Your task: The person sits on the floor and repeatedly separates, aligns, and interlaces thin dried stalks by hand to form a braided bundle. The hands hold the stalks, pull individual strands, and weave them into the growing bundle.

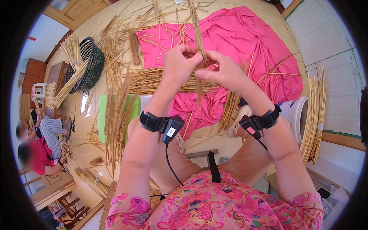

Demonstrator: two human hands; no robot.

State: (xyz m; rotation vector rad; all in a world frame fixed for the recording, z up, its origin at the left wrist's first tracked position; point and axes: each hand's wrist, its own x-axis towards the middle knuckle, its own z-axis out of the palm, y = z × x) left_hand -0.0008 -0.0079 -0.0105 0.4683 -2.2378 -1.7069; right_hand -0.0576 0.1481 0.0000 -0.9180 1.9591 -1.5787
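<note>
A long, narrow bundle of dried, seed-headed grass stalks (196,28) runs upright through the middle, away from me. My left hand (179,65) pinches it between thumb and fingers from the left. From the right, my right hand (226,71) curls its fingers at the same spot, its thumb lying across the front of the lower stalks; part of its grip is hidden. The bundle's feathery lower end (199,94) hangs below both hands. Behind it, a thick row of straw stalks (147,81) lies crosswise on a crumpled pink cloth (245,42).
At the left, seed-headed stalks (115,126) rest over a green tub (102,115). A dark green basket (99,57) holds tied straw. Straw bundles (313,115) lean by a white bucket (297,111) at right. Two people (38,153) sit far left. Loose stalks litter the floor.
</note>
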